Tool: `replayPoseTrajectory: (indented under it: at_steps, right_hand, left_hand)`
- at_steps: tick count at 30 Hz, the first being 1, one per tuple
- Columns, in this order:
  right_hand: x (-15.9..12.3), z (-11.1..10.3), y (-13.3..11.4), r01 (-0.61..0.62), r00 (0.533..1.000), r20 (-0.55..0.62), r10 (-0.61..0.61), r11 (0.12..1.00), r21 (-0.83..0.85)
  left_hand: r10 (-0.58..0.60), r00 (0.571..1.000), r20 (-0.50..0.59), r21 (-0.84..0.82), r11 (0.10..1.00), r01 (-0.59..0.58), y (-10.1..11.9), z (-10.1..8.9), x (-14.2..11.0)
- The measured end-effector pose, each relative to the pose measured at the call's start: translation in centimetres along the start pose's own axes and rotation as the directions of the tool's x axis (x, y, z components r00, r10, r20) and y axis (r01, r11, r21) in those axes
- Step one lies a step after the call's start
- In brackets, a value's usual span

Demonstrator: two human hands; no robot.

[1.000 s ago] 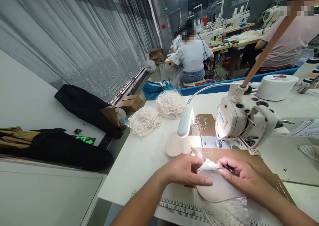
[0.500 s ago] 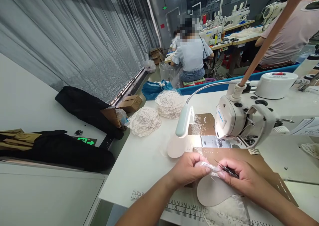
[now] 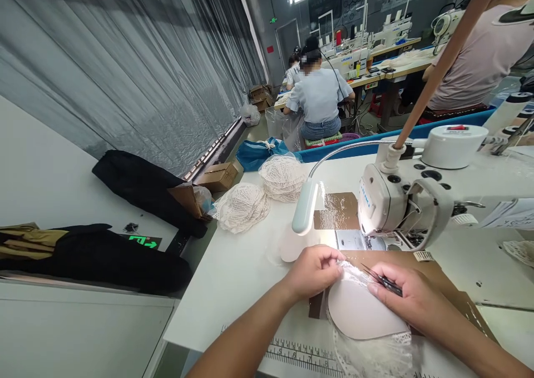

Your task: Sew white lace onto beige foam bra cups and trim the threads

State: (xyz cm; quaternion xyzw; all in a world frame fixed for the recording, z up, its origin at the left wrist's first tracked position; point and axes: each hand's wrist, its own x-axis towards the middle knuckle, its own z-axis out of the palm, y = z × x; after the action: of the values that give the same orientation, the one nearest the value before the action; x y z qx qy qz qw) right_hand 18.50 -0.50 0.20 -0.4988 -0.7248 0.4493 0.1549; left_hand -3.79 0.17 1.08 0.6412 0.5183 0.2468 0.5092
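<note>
A pale bra cup (image 3: 362, 311) with white lace trim (image 3: 350, 271) along its upper edge lies in front of the sewing machine. My left hand (image 3: 315, 272) pinches the lace at the cup's left upper corner. Closed around black, fine-pointed tweezers (image 3: 386, 283), my right hand (image 3: 406, 294) also rests its thumb on the cup's right upper edge. Sheer lace fabric (image 3: 375, 356) spreads out below the cup. Another pale cup (image 3: 294, 247) lies beyond my left hand, partly under the lamp.
The sewing machine head (image 3: 381, 197) and a gooseneck lamp (image 3: 305, 207) stand just beyond my hands. Two lace stacks (image 3: 242, 208) sit at the table's far left. A printed ruler (image 3: 300, 356) runs along the near edge. Co-workers (image 3: 319, 94) sit beyond.
My left hand has shifted slightly left and up along the lace. The cup now lies flatter and more of its face shows. The tweezers stay in my right hand.
</note>
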Motion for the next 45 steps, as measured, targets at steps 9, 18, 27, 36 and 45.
replayPoseTrajectory:
  at_steps: [9,18,27,36,45]
  right_hand:
    - [-0.2,-3.5,1.9,0.006,0.995,-0.092,-0.036,0.951,-0.309]
    - [0.9,-1.4,3.5,0.163,0.97,-0.045,-0.239,0.775,-0.61]
    - [0.6,-0.6,4.1,0.239,0.862,-0.161,-0.481,0.665,-0.708]
    - [0.7,-0.7,3.5,0.235,0.855,-0.15,-0.496,0.629,-0.741]
    - [1.0,-0.8,2.8,0.168,0.838,-0.231,-0.494,0.637,-0.752]
  left_hand:
    - [0.097,0.975,0.199,0.311,0.937,-0.157,1.8,0.5,5.8]
    - [0.047,0.965,0.259,0.408,0.9,-0.153,2.2,-0.1,7.4]
    - [0.358,0.925,0.128,0.548,0.752,-0.367,3.5,-1.4,4.5]
    - [0.537,0.804,0.255,0.724,0.446,-0.527,0.8,2.3,3.0]
    - [0.467,0.816,0.34,0.729,0.418,-0.542,2.0,1.7,4.2]
